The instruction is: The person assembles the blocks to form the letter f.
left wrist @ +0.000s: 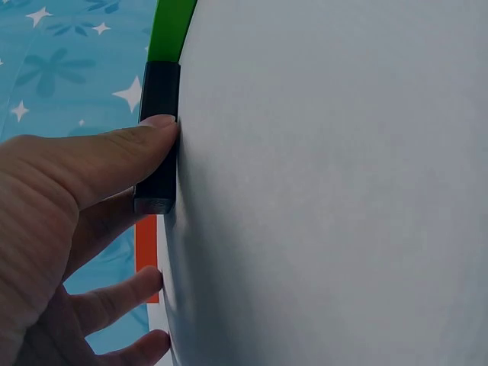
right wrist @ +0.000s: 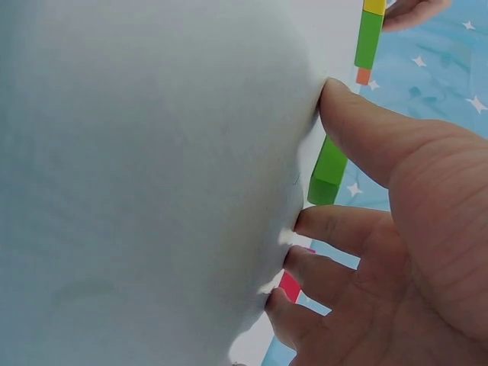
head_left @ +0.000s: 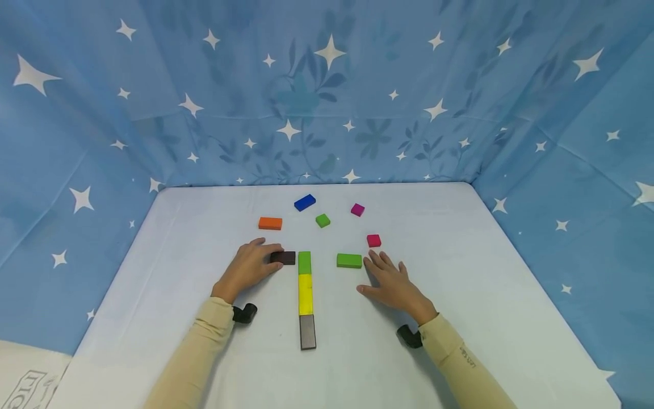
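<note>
My left hand (head_left: 249, 266) pinches a dark block (head_left: 289, 258) between thumb and fingers. In the left wrist view the thumb lies across this dark block (left wrist: 160, 90). Just right of it stands a line of blocks running toward me: green (head_left: 304, 262), yellow (head_left: 305, 294) and dark grey (head_left: 307, 332). A narrow gap separates the dark block from the green end. With fingers spread, my right hand (head_left: 393, 287) rests on the table beside a long green block (head_left: 349, 261). In the right wrist view, nothing is between thumb and fingers.
Farther back on the white table (head_left: 204, 210) lie an orange block (head_left: 270, 223), a blue block (head_left: 305, 202), a small green block (head_left: 323, 220) and a magenta block (head_left: 357, 210). A small red block (head_left: 374, 241) lies beyond the right fingertips. Blue starry curtains (head_left: 327, 113) surround the table.
</note>
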{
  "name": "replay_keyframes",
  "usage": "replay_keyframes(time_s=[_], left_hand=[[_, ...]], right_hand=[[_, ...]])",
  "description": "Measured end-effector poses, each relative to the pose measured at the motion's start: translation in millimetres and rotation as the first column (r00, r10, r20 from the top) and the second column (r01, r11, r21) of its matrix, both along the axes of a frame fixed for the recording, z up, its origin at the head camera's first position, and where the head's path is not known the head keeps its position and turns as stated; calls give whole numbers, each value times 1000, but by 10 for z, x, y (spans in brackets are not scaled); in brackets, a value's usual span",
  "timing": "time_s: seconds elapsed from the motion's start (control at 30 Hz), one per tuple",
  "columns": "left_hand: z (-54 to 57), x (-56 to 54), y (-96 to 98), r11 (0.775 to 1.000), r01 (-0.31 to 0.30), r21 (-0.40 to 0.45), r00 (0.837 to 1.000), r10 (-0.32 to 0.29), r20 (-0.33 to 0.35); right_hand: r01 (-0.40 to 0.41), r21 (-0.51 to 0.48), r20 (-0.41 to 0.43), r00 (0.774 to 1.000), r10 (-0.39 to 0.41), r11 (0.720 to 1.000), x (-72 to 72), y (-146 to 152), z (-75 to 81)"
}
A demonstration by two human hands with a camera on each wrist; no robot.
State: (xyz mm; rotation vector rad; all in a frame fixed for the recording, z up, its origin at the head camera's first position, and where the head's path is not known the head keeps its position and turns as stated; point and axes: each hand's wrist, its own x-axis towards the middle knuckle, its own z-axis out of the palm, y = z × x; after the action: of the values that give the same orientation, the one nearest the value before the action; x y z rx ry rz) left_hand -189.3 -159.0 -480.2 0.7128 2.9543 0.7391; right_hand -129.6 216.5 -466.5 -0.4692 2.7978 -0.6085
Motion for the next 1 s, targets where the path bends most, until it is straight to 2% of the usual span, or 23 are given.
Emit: replay_keyframes(time_s=[1.0], left_hand=[[6,20,69,1000,3,-8,999,-3,-42]], right_hand=[[2,-21,15,1000,-2,1000,-9,3,-2]])
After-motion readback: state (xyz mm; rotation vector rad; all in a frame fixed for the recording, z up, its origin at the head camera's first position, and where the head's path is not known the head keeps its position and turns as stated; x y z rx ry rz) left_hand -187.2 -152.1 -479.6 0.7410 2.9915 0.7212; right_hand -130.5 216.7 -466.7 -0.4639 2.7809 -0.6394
